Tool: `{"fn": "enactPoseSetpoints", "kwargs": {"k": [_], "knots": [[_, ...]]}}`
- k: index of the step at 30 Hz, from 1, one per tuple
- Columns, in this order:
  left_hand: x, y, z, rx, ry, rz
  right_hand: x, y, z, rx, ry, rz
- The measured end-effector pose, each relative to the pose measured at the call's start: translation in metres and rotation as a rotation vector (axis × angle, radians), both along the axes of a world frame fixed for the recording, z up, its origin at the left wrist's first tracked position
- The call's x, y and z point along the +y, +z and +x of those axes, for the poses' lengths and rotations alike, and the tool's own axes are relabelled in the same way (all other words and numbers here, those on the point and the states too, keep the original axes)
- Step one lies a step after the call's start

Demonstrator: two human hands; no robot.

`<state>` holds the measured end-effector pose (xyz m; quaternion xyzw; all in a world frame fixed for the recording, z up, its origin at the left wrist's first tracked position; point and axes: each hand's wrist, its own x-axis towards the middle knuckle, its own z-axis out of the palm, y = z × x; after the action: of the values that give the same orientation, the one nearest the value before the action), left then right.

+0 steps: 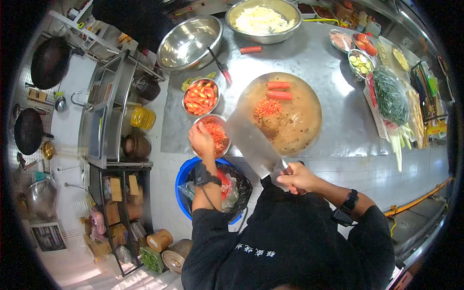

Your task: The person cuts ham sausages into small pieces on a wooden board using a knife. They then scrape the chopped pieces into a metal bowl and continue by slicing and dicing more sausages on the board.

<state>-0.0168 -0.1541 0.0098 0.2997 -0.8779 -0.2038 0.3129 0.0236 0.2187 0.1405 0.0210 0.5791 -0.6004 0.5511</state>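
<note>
My right hand [297, 179] is closed around the handle of a wide cleaver [253, 142]. Its blade slants up and left across the front-left edge of the round wooden chopping board [304, 121]. At the left rim of a small metal bowl [226, 151] is my left hand [202, 140], its curled fingers on the bowl. Finely chopped red bits [217, 135] fill this bowl. On the board lie short red sausage pieces [279, 94] and a small heap of red dice [267, 108]. Behind the left hand stands a bowl of red-orange cut pieces [200, 97].
A large metal basin [191, 43] and another basin of pale shreds [263, 19] stand at the back. One more sausage piece [250, 50] and a red-and-black tool [220, 66] lie nearby. Below the table edge is a blue bin [183, 181]. Bagged greens [390, 99] sit at right.
</note>
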Motion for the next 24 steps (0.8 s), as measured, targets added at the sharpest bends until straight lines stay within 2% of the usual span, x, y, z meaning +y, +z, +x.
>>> {"fn": "enactPoseSetpoints", "kwargs": {"k": [3, 4, 5, 7, 8, 10, 11, 15, 20, 24], "knots": [[-0.002, 0.019, 0.001, 0.113, -0.063, 0.023, 0.032, -0.021, -0.005, 0.067, -0.106, -0.018], [-0.014, 0.007, 0.007, -0.247, -0.248, -0.217, 0.042, -0.024, -0.008, 0.045, -0.147, -0.031], [-0.009, -0.014, 0.027, -0.206, -0.235, -0.276, 0.053, -0.025, -0.005, 0.013, -0.175, -0.038], [0.014, 0.004, 0.015, -0.051, -0.222, -0.427, 0.067, -0.027, -0.018, -0.013, -0.239, -0.041], [0.024, 0.007, 0.013, -0.092, -0.202, -0.394, 0.077, -0.038, -0.016, -0.040, -0.289, -0.040], [0.047, 0.022, 0.012, -0.031, -0.305, -0.261, 0.094, -0.042, 0.003, -0.187, -0.366, -0.074], [0.055, 0.027, -0.011, 0.038, -0.350, -0.205, 0.101, -0.047, -0.001, -0.204, -0.398, -0.092], [0.100, 0.006, -0.052, 0.103, -0.539, 0.082, 0.129, -0.084, 0.020, -0.276, -0.508, -0.137], [0.136, -0.011, -0.078, -0.076, -0.774, -0.101, 0.140, -0.119, 0.034, -0.236, -0.600, -0.131], [0.165, 0.007, -0.091, -0.124, -0.874, -0.135, 0.113, -0.112, 0.033, -0.265, -0.665, -0.141]]}}
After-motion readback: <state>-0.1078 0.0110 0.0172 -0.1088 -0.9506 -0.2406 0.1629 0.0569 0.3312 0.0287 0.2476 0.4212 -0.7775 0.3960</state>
